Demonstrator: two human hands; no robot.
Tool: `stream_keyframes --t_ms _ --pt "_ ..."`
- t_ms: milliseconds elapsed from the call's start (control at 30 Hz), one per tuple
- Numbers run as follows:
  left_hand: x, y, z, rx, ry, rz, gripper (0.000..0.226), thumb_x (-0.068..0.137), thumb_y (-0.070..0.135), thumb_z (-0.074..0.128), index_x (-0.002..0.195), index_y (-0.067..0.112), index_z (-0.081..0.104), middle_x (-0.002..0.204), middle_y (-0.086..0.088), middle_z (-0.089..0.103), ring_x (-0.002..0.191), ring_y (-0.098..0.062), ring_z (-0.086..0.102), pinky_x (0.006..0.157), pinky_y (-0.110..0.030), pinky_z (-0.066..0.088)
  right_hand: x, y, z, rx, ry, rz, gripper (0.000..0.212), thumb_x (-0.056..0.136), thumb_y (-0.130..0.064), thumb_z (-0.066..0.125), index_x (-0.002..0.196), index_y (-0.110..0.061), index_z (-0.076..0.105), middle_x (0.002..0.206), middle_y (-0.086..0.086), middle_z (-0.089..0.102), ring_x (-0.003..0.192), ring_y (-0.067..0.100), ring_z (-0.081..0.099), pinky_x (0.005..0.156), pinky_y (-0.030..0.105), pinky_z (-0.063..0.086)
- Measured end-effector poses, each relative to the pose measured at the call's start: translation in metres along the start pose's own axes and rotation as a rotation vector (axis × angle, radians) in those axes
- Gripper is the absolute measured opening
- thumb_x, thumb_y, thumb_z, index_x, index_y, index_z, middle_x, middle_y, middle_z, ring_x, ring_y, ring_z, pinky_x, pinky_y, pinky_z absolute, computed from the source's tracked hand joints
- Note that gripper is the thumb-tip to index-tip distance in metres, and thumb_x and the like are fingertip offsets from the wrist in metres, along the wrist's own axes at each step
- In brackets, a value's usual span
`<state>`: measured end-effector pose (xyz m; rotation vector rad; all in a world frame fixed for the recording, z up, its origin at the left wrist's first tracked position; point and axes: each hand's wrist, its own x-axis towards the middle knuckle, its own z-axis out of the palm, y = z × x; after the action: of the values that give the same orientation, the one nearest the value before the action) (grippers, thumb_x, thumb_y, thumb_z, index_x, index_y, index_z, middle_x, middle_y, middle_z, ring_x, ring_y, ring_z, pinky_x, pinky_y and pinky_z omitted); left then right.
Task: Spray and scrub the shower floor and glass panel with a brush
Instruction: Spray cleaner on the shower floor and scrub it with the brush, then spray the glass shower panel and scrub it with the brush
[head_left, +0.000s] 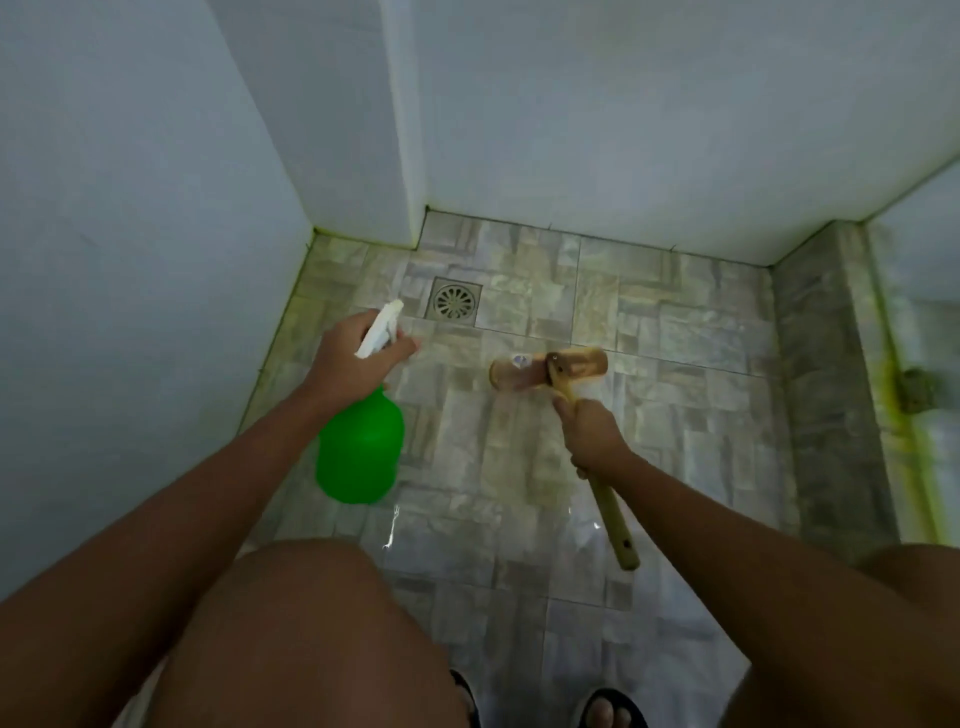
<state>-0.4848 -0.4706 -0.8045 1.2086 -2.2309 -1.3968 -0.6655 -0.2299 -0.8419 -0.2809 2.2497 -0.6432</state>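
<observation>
The left hand (358, 353) grips the green spray bottle (361, 452) by its white trigger head, nozzle toward 12 o'clock near the drain (453, 301). The right hand (592, 434) wraps the brush (550, 370) handle, its head resting on the floor tiles (675, 332) at centre. Wet the tiles evenly first, then scrub in short overlapping strokes toward the drain.

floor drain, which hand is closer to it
Left. The left hand, gripping the green spray bottle by its trigger head, sits just beside the floor drain. The right hand, gripping the brush handle, is farther away.
</observation>
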Motion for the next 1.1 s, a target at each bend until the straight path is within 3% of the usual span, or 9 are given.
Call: stream_keyframes --t_ms 67,333,467,600,667,767,900,1033,1100 --pt "-0.006 0.046 -0.007 -0.029 0.041 0.061 0.029 0.092 0.030 0.079 0.093 0.003 0.069 0.069 -0.009 0.063 0.059 -0.010 0.060 0.059 -0.037 0.061 -0.019 -0.025 -0.030 0.072 0.063 -0.031 0.052 0.098 -0.058 0.042 0.077 -0.012 0.050 0.067 0.009 0.054 0.048 0.025 0.054 0.042 0.032 0.050" --pt "-0.060 0.306 -0.047 -0.110 -0.003 0.309 0.019 0.097 0.031 0.071 0.087 0.016 0.065 0.062 0.008 0.056 0.057 -0.010 0.054 0.057 -0.025 0.044 -0.167 -0.131 -0.212 0.318 0.331 -0.204 0.048 0.095 -0.064 0.041 0.067 -0.026 0.042 0.058 0.000 0.049 0.050 0.020 0.049 0.051 0.047 0.052" --pt "-0.102 0.475 -0.079 -0.181 -0.082 0.412 0.015 0.098 0.033 0.069 0.092 0.018 0.070 0.073 0.006 0.066 0.066 -0.014 0.062 0.065 -0.030 0.052 -0.283 -0.188 -0.341 0.481 0.498 -0.219 0.048 0.091 -0.072 0.039 0.063 -0.033 0.042 0.054 -0.006 0.042 0.046 0.015 0.043 0.048 0.037 0.043" --pt "-0.138 0.633 -0.113 -0.309 -0.159 0.399 0.026 0.096 0.048 0.067 0.099 0.022 0.072 0.092 -0.012 0.074 0.085 -0.034 0.070 0.080 -0.052 0.062 -0.397 -0.236 -0.461 0.450 0.697 -0.282 0.040 0.101 -0.053 0.039 0.074 -0.025 0.048 0.060 0.000 0.050 0.052 0.016 0.049 0.049 0.032 0.038" --pt "-0.162 0.720 -0.132 -0.361 -0.185 0.444 0.031 0.098 0.044 0.065 0.099 0.014 0.074 0.092 -0.017 0.074 0.081 -0.020 0.068 0.080 -0.033 0.059 -0.458 -0.262 -0.523 0.449 0.771 -0.315 0.039 0.102 -0.051 0.038 0.076 -0.024 0.047 0.062 0.000 0.052 0.055 0.017 0.052 0.052 0.031 0.039" --pt "-0.187 0.841 -0.148 -0.365 -0.248 0.536 0.024 0.104 0.028 0.060 0.098 0.010 0.074 0.093 -0.001 0.077 0.088 0.002 0.069 0.084 -0.011 0.048 -0.536 -0.295 -0.612 0.454 0.901 -0.362 0.040 0.101 -0.054 0.036 0.073 -0.027 0.043 0.058 -0.001 0.050 0.052 0.019 0.051 0.051 0.039 0.045" --pt "-0.204 0.976 -0.156 -0.439 -0.371 0.730 0.023 0.101 0.039 0.059 0.097 0.022 0.075 0.095 0.001 0.080 0.098 -0.018 0.074 0.094 -0.039 0.057 -0.609 -0.332 -0.711 0.443 1.141 -0.392 0.046 0.100 -0.057 0.036 0.076 -0.020 0.047 0.060 0.007 0.055 0.055 0.025 0.056 0.055 0.050 0.049" --pt "-0.225 1.076 -0.163 -0.511 -0.479 0.956 0.046 0.095 0.051 0.059 0.098 0.008 0.076 0.088 0.001 0.076 0.085 -0.008 0.070 0.078 -0.020 0.051 -0.660 -0.359 -0.780 0.568 1.297 -0.381 0.053 0.092 -0.070 0.037 0.078 -0.020 0.048 0.053 -0.006 0.045 0.046 0.017 0.044 0.047 0.042 0.044" --pt "-0.228 1.115 -0.164 -0.536 -0.533 1.022 0.054 0.090 0.058 0.059 0.095 0.006 0.074 0.088 -0.013 0.075 0.086 -0.025 0.069 0.078 -0.034 0.053 -0.688 -0.376 -0.808 0.620 1.400 -0.390 0.055 0.089 -0.071 0.038 0.080 -0.018 0.049 0.053 -0.006 0.043 0.045 0.016 0.041 0.047 0.036 0.039"
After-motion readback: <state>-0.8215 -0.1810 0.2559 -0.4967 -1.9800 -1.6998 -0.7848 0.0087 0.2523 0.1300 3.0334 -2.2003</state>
